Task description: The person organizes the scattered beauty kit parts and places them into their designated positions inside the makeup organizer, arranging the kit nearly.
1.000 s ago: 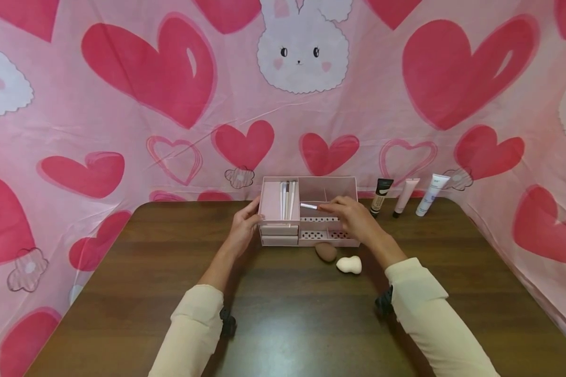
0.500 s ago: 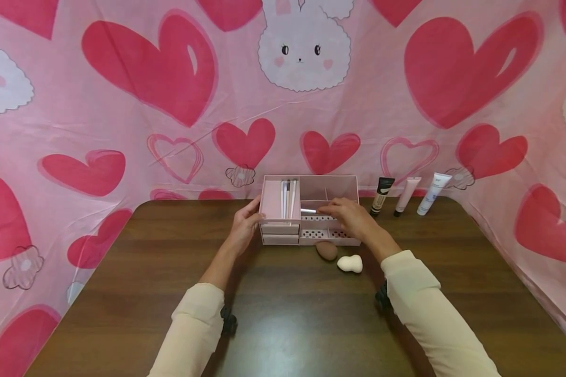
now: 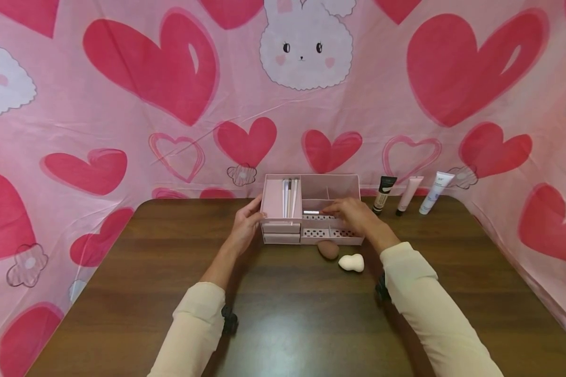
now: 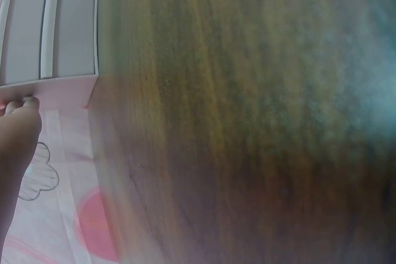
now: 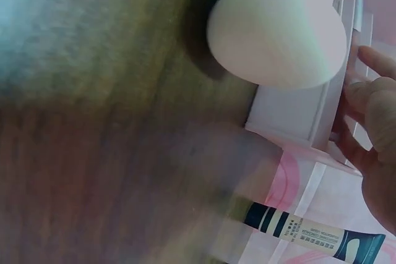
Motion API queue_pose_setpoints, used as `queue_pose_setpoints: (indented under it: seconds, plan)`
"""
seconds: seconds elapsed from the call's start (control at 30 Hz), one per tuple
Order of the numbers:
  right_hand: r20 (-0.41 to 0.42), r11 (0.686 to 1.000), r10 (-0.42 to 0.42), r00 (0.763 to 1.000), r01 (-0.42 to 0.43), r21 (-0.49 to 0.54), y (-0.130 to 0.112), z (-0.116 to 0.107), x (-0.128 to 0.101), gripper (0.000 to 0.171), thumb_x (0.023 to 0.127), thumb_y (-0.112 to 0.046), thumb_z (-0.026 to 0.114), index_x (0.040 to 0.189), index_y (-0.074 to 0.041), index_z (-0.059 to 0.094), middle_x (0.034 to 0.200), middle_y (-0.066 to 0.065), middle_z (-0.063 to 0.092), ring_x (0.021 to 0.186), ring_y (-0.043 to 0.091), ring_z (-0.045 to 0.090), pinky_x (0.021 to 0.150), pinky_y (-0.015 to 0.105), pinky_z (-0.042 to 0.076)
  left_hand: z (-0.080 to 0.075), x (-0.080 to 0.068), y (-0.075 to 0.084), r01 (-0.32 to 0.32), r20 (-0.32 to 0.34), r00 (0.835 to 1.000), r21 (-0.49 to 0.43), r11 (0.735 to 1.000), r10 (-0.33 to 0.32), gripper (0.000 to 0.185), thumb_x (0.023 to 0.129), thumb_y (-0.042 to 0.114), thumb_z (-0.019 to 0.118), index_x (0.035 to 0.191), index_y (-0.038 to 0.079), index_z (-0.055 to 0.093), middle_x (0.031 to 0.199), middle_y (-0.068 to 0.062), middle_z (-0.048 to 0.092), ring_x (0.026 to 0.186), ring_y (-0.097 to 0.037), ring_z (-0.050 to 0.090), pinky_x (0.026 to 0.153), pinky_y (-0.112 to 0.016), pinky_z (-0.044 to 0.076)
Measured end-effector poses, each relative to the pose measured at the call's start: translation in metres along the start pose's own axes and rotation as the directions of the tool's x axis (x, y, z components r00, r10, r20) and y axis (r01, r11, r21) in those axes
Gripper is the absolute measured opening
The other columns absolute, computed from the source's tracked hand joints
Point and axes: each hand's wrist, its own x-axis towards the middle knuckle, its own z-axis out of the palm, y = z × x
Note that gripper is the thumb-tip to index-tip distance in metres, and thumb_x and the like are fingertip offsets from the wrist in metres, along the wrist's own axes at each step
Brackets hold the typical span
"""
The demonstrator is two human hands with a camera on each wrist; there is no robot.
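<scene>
A pink desktop organizer (image 3: 272, 200) with two small drawers stands at the back of the table. My left hand (image 3: 246, 225) rests against its left side, thumb at the front top edge; in the left wrist view, fingertips (image 4: 30, 101) touch that side wall. My right hand (image 3: 358, 215) reaches into the middle tier on the right. Its fingertips pinch the end of a slim, silvery cosmetic stick (image 3: 311, 212), which lies level along the tier, pointing left. Several makeup brushes (image 3: 290, 198) lie in the upper left compartment.
A brown makeup sponge (image 3: 328, 250) and a cream one (image 3: 352, 263) lie before the organizer. To its right stand a black-and-beige tube (image 3: 384, 195), a pink tube (image 3: 409, 195) and a white tube (image 3: 436, 192). A heart-patterned cloth (image 3: 179, 68) hangs behind the wooden table (image 3: 283, 314).
My right hand has lowered the silvery stick from above the organizer into the middle tier, turning it from slightly slanted to level. My left hand has stayed at the organizer's side.
</scene>
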Motion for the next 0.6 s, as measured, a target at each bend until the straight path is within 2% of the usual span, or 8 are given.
queue_pose_setpoints:
  seconds: [0.17, 0.37, 0.6]
  plan:
    - [0.041, 0.999, -0.002, 0.999, 0.001, 0.045, 0.003, -0.002, 0.004, 0.036, 0.092, 0.007, 0.063, 0.118, -0.012, 0.078, 0.117, 0.01, 0.077, 0.111, 0.029, 0.071, 0.096, 0.048, 0.057, 0.0, -0.001, -0.001, -0.003, -0.004, 1.0, -0.006, 1.0, 0.003, 0.067, 0.093, -0.012, 0.042, 0.157, -0.007, 0.024, 0.168, -0.02, 0.024, 0.137, -0.023, 0.037, 0.096, -0.01, 0.046]
    - [0.093, 0.998, -0.018, 0.996, 0.012, 0.066, 0.006, -0.002, 0.01, 0.037, 0.089, 0.011, 0.062, 0.111, -0.012, 0.08, 0.108, 0.008, 0.08, 0.1, 0.027, 0.074, 0.089, 0.045, 0.06, 0.001, -0.001, -0.002, 0.002, 0.0, 1.0, -0.004, 1.0, -0.002, 0.067, 0.093, -0.012, 0.042, 0.157, -0.008, 0.023, 0.168, -0.02, 0.022, 0.139, -0.023, 0.036, 0.096, -0.009, 0.047]
    - [0.144, 0.994, -0.048, 0.988, 0.033, 0.106, 0.01, -0.002, 0.013, 0.032, 0.087, 0.014, 0.062, 0.104, -0.005, 0.081, 0.102, 0.012, 0.08, 0.097, 0.03, 0.075, 0.084, 0.044, 0.061, 0.002, -0.001, -0.004, -0.004, 0.007, 1.0, -0.007, 1.0, 0.004, 0.067, 0.092, -0.013, 0.042, 0.156, -0.01, 0.023, 0.167, -0.024, 0.023, 0.125, -0.011, 0.048, 0.092, -0.011, 0.048]
